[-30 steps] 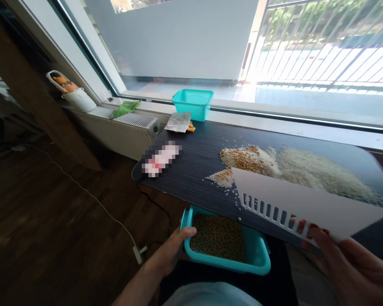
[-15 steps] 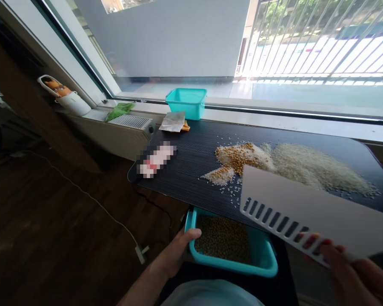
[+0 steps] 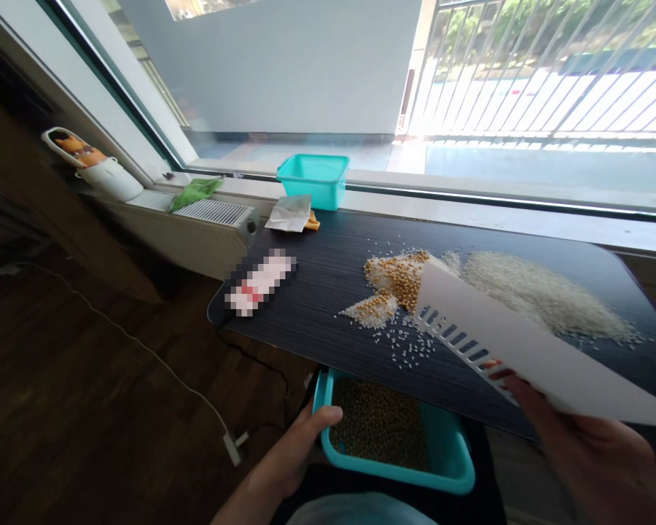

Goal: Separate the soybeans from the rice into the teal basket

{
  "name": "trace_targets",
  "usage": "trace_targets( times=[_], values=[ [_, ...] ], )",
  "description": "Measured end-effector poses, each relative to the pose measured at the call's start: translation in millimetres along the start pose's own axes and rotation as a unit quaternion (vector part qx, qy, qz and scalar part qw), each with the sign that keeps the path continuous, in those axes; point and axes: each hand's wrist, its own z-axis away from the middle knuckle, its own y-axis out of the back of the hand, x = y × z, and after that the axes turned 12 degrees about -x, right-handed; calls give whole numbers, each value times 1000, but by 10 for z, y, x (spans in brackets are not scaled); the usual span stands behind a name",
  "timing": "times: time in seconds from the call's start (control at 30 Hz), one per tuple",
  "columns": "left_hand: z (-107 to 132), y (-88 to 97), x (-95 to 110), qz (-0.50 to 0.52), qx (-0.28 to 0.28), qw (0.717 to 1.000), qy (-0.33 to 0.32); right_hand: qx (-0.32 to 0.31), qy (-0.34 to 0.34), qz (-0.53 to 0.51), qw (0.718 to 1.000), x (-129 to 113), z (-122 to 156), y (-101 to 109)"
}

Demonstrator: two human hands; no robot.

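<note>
My left hand (image 3: 300, 456) grips the left rim of a teal tub (image 3: 448, 470) full of tan beans, held below the near edge of the black table (image 3: 328, 292). My right hand (image 3: 584, 452) holds a white slotted basket (image 3: 525, 346), tilted, its far corner touching a heap of yellow beans mixed with white rice (image 3: 396, 273). A larger spread of rice (image 3: 541, 295) lies to the right. Loose grains are scattered below the basket's corner.
A second teal tub (image 3: 313, 177) stands at the table's far edge beside a grey pouch (image 3: 288, 213). A blurred pink-white packet (image 3: 259, 281) lies at the left. A white radiator (image 3: 197, 226) and a cable on the wooden floor are to the left.
The white basket has moved forward and left, so its corner now reaches the bean and rice heap. More loose grains lie below it. My left hand stays on the tub.
</note>
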Motion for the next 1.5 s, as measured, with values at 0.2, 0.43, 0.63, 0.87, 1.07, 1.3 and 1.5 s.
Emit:
trace_targets(
  times=[0.2,0.43,0.63,0.87,1.07,1.3,1.5],
  values=[
    [-26,47,-11,15,1,1000,8,44,-8,1,999,-288,-168,-313],
    [-15,108,-24,9,3,1000,13,20,-23,-45,999,-226,-291,-397],
    [-5,119,-33,11,7,1000,17,1,-36,-95,995,-238,-297,-461],
    [8,95,-8,8,12,1000,21,26,-36,-98,994,-270,-354,-524],
    [27,67,38,4,30,999,30,-5,-35,-131,991,-326,-278,-506],
    [26,98,35,-5,30,999,23,11,-58,-82,995,-330,-222,-424],
    [21,99,29,12,28,999,21,-9,-63,-85,994,-252,-197,-397]
  ],
)
